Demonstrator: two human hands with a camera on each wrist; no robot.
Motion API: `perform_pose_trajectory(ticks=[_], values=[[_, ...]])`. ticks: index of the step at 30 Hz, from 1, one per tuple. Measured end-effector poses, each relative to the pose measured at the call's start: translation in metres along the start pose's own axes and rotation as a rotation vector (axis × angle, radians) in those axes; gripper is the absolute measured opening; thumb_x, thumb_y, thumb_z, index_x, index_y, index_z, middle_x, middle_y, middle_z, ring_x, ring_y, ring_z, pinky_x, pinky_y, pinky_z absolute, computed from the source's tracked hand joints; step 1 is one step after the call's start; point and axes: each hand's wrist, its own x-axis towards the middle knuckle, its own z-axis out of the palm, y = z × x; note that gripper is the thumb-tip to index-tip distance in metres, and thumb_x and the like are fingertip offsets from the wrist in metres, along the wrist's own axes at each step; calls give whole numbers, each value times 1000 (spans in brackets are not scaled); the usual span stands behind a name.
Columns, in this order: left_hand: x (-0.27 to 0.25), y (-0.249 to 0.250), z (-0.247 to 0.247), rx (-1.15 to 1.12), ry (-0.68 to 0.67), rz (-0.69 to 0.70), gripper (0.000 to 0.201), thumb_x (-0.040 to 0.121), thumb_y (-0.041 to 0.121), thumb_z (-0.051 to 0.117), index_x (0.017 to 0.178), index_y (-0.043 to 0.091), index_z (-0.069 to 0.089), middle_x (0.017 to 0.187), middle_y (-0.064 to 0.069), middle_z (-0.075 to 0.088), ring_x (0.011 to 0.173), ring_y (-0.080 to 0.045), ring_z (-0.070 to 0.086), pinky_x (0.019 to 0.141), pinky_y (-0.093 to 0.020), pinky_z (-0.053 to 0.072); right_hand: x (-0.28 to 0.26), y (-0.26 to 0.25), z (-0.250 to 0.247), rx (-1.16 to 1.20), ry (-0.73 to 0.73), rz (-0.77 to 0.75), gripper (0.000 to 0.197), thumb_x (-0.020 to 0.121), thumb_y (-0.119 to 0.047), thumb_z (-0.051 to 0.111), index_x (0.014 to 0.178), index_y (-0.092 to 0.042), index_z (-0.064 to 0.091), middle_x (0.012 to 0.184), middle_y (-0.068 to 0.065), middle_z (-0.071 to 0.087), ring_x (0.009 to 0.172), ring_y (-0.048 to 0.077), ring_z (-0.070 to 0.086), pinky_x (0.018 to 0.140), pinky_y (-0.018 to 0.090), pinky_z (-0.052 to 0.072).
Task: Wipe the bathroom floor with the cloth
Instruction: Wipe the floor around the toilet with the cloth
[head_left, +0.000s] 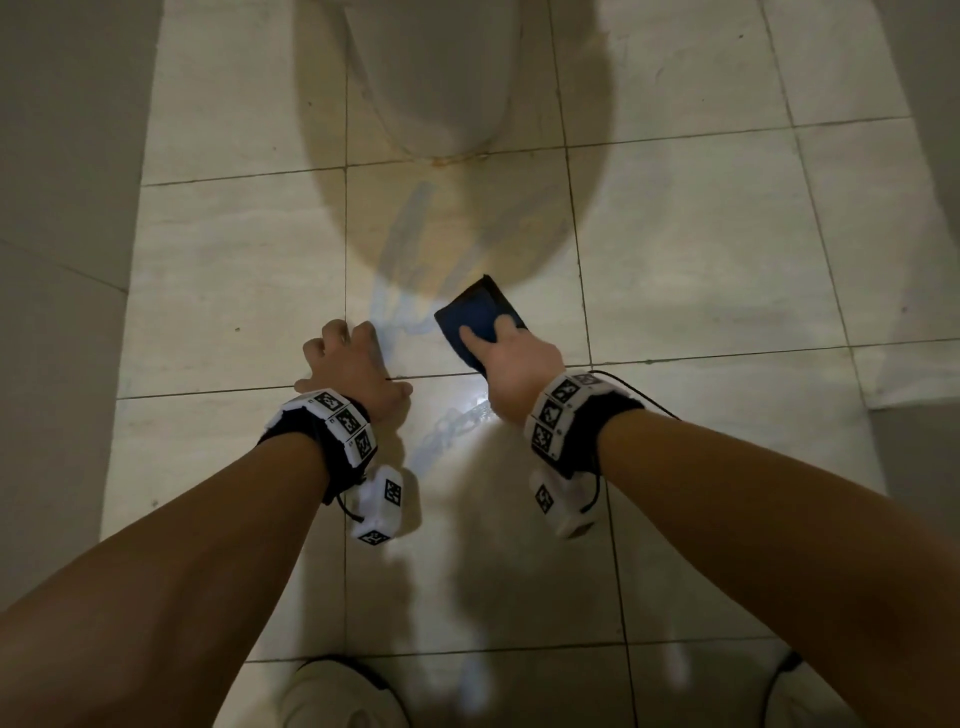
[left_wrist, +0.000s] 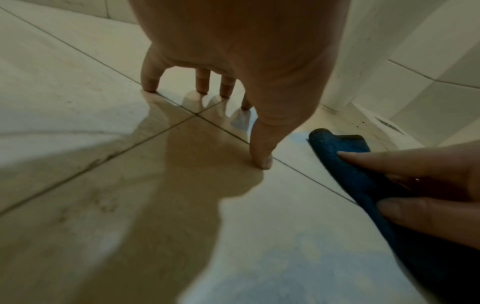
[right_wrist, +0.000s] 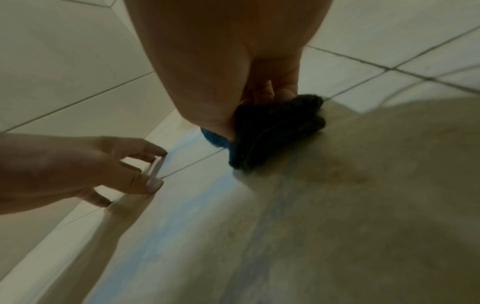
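Glossy, wet-streaked pale stone-look floor tiles (head_left: 701, 249) with dark grout; the folded cloth (head_left: 480, 317) is fuzzy blue terry; toilet base (head_left: 431, 78) smooth glazed ceramic.

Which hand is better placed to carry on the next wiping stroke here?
Right. The right hand already presses the cloth onto the floor; the left hand is propped on its fingertips, bracing.
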Motion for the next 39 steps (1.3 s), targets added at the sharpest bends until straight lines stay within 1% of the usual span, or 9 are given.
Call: perform_pose_trajectory(ticks=[3, 6, 12, 16, 21, 25, 29, 34, 39], values=[[-1, 0, -2, -10, -20, 9, 85, 76, 48, 77, 143, 25, 30, 153, -5, 17, 138, -34, 19, 99, -58, 41, 4, 19, -4, 4, 71, -16, 78, 92, -18, 55, 155, -38, 16, 139, 10, 33, 114, 31, 51, 77, 37, 47], [0, -3, -4, 1, -48, 23, 84, 77, 49, 75, 143, 24, 29, 154, -6, 15, 139, -35, 17, 100, -57, 41, 7, 50, -15, 66, 165, 93, 71, 93, -19, 52, 153, -41, 23, 140, 11, 36, 113, 31, 54, 83, 37, 48], [-2, -2, -6, -1, -55, 34, 85, 77, 49, 74, 144, 24, 29, 154, -6, 16, 139, -35, 17, 101, -55, 41, 8, 97, -27, 139, 183, 201, 67, 96, -19, 49, 155, -36, 22, 143, 17, 34, 104, 35, 56, 86, 40, 52], [0, 0, -5, -9, -54, 21, 84, 75, 44, 75, 143, 22, 30, 152, -7, 17, 137, -36, 18, 101, -54, 41, 4, 90, -22, 126, 176, 189, 66, 98, -19, 47, 156, -33, 20, 137, 18, 35, 94, 34, 57, 78, 35, 50], [3, 3, -5, -12, -41, -8, 78, 72, 41, 75, 136, 21, 35, 145, -7, 23, 132, -36, 23, 97, -53, 44, -11, 71, -8, 93, 137, 141, 64, 101, -26, 43, 158, -27, 14, 139, 17, 34, 96, 35, 58, 70, 32, 40], [10, 8, -8, 6, 5, -37, 71, 68, 45, 74, 125, 18, 40, 131, -9, 34, 122, -36, 33, 91, -51, 46, -11, 54, -3, 102, 64, 137, 70, 100, -26, 46, 159, -23, 6, 145, 17, 30, 106, 36, 58, 76, 33, 42], [22, 15, -6, 29, 34, -46, 79, 64, 48, 76, 126, 17, 40, 137, -9, 32, 123, -36, 33, 94, -52, 43, -8, 44, -2, 91, -5, 136, 77, 100, -22, 51, 158, -23, 1, 144, 17, 27, 104, 34, 57, 83, 37, 47], [38, 11, -3, 0, 13, -36, 101, 60, 62, 78, 138, 18, 31, 146, -12, 25, 135, -37, 26, 102, -47, 34, 4, 47, -5, 108, 30, 167, 78, 99, -21, 53, 158, -24, 2, 141, 16, 28, 98, 29, 57, 76, 36, 44], [40, 11, -4, -7, 9, -43, 98, 61, 59, 81, 137, 18, 34, 146, -11, 25, 133, -37, 25, 100, -47, 37, 32, 72, -39, 189, 150, 175, 67, 102, -22, 47, 158, -23, 11, 139, 19, 33, 89, 30, 51, 74, 32, 39]])
